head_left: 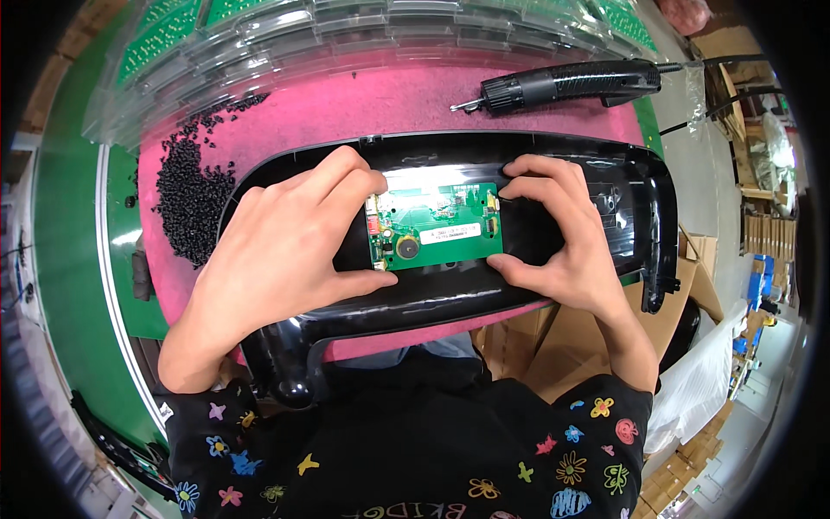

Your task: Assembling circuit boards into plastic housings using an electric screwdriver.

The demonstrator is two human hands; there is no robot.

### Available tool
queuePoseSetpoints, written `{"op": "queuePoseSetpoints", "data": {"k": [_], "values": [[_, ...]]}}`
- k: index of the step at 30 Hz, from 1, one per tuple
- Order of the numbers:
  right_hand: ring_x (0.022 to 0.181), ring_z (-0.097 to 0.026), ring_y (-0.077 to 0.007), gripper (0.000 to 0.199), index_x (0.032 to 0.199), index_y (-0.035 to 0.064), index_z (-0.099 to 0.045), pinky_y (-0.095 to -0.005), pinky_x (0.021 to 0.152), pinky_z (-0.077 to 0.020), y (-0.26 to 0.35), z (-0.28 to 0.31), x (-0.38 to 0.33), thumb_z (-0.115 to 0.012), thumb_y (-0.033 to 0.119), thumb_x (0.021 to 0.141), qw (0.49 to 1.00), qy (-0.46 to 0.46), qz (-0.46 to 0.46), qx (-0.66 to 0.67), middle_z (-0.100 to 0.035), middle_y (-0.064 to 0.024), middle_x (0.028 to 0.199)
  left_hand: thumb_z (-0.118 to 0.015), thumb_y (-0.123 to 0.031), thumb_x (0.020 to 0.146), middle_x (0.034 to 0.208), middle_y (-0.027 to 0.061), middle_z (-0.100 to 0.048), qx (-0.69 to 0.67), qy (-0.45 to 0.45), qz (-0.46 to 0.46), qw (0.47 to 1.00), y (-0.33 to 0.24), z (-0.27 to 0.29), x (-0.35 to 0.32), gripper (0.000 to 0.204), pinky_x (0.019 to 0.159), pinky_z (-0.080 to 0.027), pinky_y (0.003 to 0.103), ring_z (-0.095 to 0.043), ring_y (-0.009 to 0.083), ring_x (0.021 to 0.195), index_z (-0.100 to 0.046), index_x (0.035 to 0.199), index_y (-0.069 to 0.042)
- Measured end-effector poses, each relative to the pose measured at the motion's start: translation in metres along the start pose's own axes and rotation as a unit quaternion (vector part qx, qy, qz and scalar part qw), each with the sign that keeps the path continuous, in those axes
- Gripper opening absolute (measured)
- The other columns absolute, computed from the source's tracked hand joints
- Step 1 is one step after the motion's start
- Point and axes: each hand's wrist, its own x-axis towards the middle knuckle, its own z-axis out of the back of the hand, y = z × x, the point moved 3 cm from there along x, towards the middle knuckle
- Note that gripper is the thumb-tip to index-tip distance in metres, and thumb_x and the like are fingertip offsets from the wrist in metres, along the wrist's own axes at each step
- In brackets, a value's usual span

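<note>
A green circuit board (458, 248) with a white label, a round dark component and connectors along its short sides lies within a glossy black plastic housing (415, 297). My left hand (290, 229) grips the board's left end, thumb at the lower corner and fingers at the upper one. At the board's right end, my right hand (566, 229) has its thumb by the lower corner and curled fingers by the upper corner. Whether the board touches the housing floor cannot be made out. The long curved housing rests on a pink mat (380, 99).
Beyond the housing lies a black electric screwdriver (571, 84), its bit pointing left and its cable running right. Small black screws (186, 190) are heaped on the mat's left side. Clear plastic trays (346, 39) stand along the back. A cardboard box (596, 346) sits below right.
</note>
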Motion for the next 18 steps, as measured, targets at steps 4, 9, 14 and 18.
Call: {"op": "queuePoseSetpoints", "data": {"k": [4,9,14,18], "values": [[0.112,-0.051,-0.0316,0.054,0.108,0.0059,-0.063,-0.0405,0.097,-0.0442,-0.0005,-0.0006,-0.0015,-0.084,0.009,0.059,1.000,-0.008,-0.006,0.006,-0.055,-0.0111,0.121,-0.088,-0.024,0.059,0.107,0.0064,-0.060,0.002,-0.003,0.002,1.000,-0.0014,-0.0010,-0.0001,0.060,0.069,-0.052,0.039,-0.064,0.0303,0.087,-0.060,0.109,-0.006],[0.112,-0.052,-0.0315,0.053,0.107,0.0059,-0.063,-0.0404,0.097,-0.0444,-0.0008,-0.0012,-0.0014,-0.084,0.009,0.059,1.000,-0.007,-0.012,0.005,-0.055,-0.0112,0.121,-0.088,-0.024,0.059,0.107,0.0064,-0.060,0.005,-0.006,0.002,1.000,-0.0011,-0.0012,0.0001,0.060,0.069,-0.052,0.039,-0.064,0.0301,0.086,-0.060,0.109,-0.006],[0.112,-0.051,-0.0318,0.053,0.107,0.0060,-0.063,-0.0407,0.097,-0.0442,-0.0011,-0.0009,-0.0012,-0.084,0.009,0.059,1.000,-0.006,-0.016,0.003,-0.055,-0.0113,0.122,-0.088,-0.023,0.060,0.108,0.0058,-0.060,0.000,0.001,0.005,1.000,-0.0011,-0.0021,0.0010,0.061,0.067,-0.052,0.038,-0.064,0.0294,0.087,-0.059,0.110,-0.006],[0.112,-0.051,-0.0324,0.053,0.107,0.0059,-0.063,-0.0411,0.098,-0.0439,-0.0013,-0.0018,-0.0009,-0.084,0.009,0.059,1.000,-0.003,-0.019,-0.002,-0.054,-0.0116,0.123,-0.088,-0.024,0.060,0.109,0.0055,-0.059,0.003,0.001,0.003,1.000,-0.0011,-0.0023,0.0009,0.061,0.066,-0.051,0.038,-0.064,0.0291,0.087,-0.059,0.110,-0.005]]}}
